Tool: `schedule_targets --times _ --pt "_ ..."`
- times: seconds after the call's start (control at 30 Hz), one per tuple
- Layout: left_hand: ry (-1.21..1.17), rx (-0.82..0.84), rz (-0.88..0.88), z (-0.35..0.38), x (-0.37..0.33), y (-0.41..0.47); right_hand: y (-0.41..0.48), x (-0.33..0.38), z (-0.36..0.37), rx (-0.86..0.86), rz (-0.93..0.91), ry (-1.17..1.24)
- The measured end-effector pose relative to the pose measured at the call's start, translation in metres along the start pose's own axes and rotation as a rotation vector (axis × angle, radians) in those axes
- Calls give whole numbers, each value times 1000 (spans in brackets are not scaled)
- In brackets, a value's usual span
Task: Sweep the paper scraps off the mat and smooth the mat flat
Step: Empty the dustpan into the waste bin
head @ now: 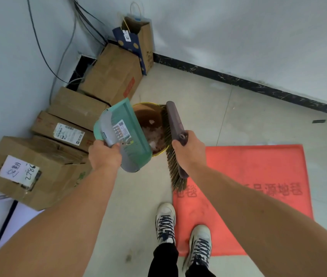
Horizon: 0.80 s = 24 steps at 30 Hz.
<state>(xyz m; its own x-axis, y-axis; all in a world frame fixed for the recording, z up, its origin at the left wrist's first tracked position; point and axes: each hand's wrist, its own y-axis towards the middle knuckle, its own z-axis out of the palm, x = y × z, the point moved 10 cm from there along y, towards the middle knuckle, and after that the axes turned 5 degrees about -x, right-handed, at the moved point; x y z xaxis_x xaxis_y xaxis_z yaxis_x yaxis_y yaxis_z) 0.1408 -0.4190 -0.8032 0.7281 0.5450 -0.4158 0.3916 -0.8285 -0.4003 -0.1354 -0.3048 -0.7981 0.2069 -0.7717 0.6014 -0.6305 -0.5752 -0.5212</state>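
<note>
left hand (pixel 103 154) gripped the green dustpan (pixel 126 132), tilted over the bin (pixel 148 114) | right hand (pixel 186 149) gripped the broom (pixel 175 118) beside it | paper scraps (pixel 154 134) lay in the bin | red mat (pixel 258 176) lay on the floor under the right shoe (pixel 199 244)

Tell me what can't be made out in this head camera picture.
Head view:
Bin: left side hidden behind the dustpan, right rim behind the brush.
Mat: middle covered by the right forearm, near corner by shoes; lettering blurred.
Printed box label: too small to read.
</note>
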Motion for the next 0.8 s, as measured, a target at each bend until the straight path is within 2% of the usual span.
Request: schedule_targets --times 0.4,0.8 --pt "17 33 91 -4 -8 2 -6 3 -3 -9 3 13" --pt "-94 -17 -47 -41 -9 -4 -18 17 -23 -29 -17 -1"
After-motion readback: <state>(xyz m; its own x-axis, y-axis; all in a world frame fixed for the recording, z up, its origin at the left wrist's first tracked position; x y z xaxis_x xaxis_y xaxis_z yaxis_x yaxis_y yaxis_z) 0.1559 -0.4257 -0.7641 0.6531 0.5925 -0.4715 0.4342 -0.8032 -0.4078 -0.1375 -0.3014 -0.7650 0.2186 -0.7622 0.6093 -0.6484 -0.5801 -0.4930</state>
